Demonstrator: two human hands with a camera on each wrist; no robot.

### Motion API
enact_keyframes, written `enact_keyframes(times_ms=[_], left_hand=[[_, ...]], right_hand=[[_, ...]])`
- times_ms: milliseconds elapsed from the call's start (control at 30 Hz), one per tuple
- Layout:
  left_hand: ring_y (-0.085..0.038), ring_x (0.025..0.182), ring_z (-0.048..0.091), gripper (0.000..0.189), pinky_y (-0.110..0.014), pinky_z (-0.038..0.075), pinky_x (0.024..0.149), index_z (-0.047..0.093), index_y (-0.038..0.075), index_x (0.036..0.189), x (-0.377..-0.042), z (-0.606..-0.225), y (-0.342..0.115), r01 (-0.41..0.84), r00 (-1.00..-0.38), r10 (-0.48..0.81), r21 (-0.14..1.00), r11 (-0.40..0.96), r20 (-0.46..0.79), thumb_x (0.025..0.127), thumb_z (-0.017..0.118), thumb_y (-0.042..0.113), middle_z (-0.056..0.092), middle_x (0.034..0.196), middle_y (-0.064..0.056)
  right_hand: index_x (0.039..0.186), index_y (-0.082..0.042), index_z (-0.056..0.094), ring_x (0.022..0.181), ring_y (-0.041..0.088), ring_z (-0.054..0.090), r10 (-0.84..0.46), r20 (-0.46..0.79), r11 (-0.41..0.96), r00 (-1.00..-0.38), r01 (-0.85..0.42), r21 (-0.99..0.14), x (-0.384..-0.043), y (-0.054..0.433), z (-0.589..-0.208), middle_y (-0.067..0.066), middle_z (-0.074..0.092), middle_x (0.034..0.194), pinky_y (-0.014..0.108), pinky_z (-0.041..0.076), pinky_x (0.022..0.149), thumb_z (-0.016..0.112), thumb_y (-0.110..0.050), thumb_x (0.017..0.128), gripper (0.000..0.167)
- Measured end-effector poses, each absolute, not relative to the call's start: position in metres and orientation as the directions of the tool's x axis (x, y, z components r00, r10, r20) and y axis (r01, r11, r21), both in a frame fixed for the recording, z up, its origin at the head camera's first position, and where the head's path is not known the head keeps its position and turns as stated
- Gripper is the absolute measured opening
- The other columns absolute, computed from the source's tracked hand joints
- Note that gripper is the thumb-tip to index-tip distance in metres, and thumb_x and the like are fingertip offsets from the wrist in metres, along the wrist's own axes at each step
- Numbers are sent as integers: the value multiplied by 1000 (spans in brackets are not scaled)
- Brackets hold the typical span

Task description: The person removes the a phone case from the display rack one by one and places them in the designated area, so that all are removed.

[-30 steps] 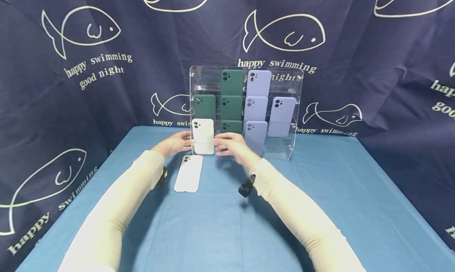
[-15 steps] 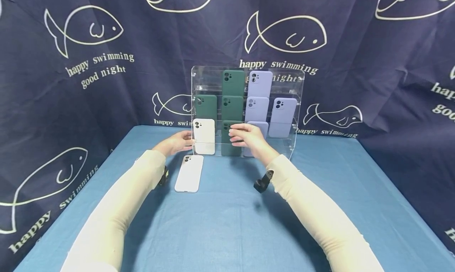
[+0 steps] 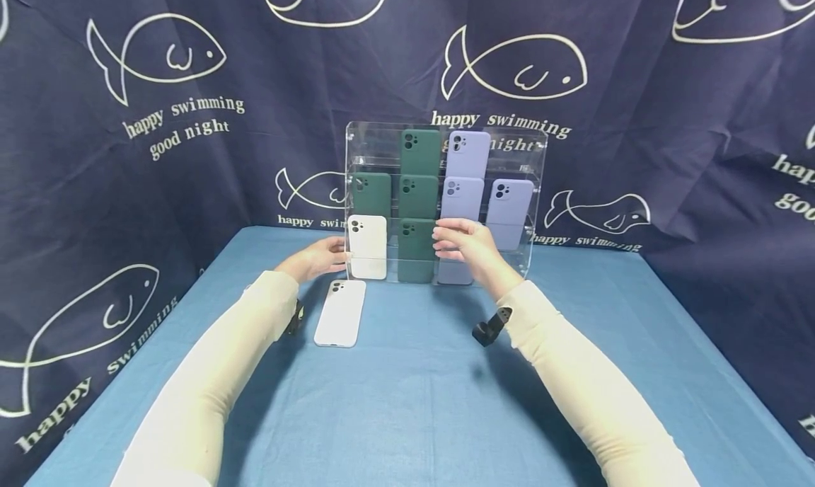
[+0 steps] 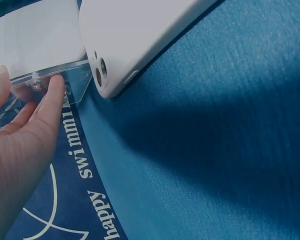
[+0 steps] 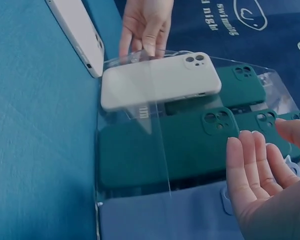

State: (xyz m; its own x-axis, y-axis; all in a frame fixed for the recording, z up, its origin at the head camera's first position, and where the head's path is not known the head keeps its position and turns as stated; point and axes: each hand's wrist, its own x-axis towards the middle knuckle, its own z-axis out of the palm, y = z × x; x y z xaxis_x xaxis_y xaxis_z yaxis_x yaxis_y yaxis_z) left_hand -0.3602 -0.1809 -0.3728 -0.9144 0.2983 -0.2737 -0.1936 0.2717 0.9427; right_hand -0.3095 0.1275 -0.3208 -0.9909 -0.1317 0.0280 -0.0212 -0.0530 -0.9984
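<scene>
In the head view my left hand [image 3: 316,258] is at the left side of a clear acrylic display stand [image 3: 531,218]. In the left wrist view its fairly straight fingers [image 4: 51,107] touch the stand's side panel; the thumb lies near the edge. A white phone case [image 3: 368,248] stands in the bottom row beside this hand. My right hand [image 3: 470,250] is in front of a purple phone case [image 3: 455,273] in the same row, partly hiding it. Its fingers [image 5: 248,162] are extended, with nothing between them and the thumb. Between the two stands a green phone case [image 3: 417,253].
Another white phone case [image 3: 340,313] lies on the blue cloth [image 3: 407,402] in front of the stand's left corner. More green cases [image 3: 420,151] and purple cases [image 3: 467,154] fill upper tiers. A fish-print curtain [image 3: 286,119] hangs behind.
My right hand has moved right, from beside the white case past the green one to the purple one, uncovering the bottom-row green case. The left hand stays at the stand's side.
</scene>
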Motion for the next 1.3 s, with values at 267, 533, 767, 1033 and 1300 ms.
enact_keyframes(times_ms=[267, 533, 767, 1033, 1300], left_hand=[[-36, 143, 30, 64, -41, 36, 120, 9, -1, 154, -361, -376, -179, -196, -917, 291, 942, 273, -275, 102, 45, 3, 18, 157, -25], [-35, 143, 30, 64, -41, 36, 120, 10, 1, 155, -365, -379, -182, -205, -918, 275, 937, 284, -285, 102, 46, 4, 18, 158, -23], [-36, 143, 29, 64, -41, 35, 121, 9, 0, 154, -364, -380, -182, -199, -918, 288, 944, 262, -274, 101, 45, 3, 17, 158, -24], [-36, 142, 31, 64, -41, 35, 121, 10, 0, 154, -364, -383, -182, -205, -916, 292, 947, 247, -274, 101, 45, 2, 20, 157, -24], [-36, 143, 30, 62, -41, 35, 121, 10, -1, 154, -364, -380, -182, -193, -921, 286, 948, 252, -263, 102, 43, 2, 18, 157, -25]], right_hand=[[124, 6, 58, 79, 14, 69, -24, 43, -82, -999, -41, -996, -308, 152, -318, -3, 72, 88, 26, 64, 79, 68, -10, 91, 38], [102, -10, 67, 77, 11, 69, 73, 63, -97, -995, -70, -993, -311, 170, -317, -12, 72, 79, 28, 62, 87, 70, -10, 89, 13], [88, -17, 67, 73, 8, 67, 166, 39, -92, -985, -54, -994, -316, 177, -325, -15, 70, 74, 22, 62, 81, 73, -11, 86, 8], [91, -11, 66, 79, 13, 63, 251, -27, -56, -968, 13, -998, -320, 181, -342, -13, 65, 75, 15, 59, 74, 74, -11, 85, 11], [117, 1, 64, 70, 4, 64, 260, -61, 84, -964, 85, -993, -327, 182, -347, -17, 62, 67, 11, 57, 65, 76, -13, 84, 38]])
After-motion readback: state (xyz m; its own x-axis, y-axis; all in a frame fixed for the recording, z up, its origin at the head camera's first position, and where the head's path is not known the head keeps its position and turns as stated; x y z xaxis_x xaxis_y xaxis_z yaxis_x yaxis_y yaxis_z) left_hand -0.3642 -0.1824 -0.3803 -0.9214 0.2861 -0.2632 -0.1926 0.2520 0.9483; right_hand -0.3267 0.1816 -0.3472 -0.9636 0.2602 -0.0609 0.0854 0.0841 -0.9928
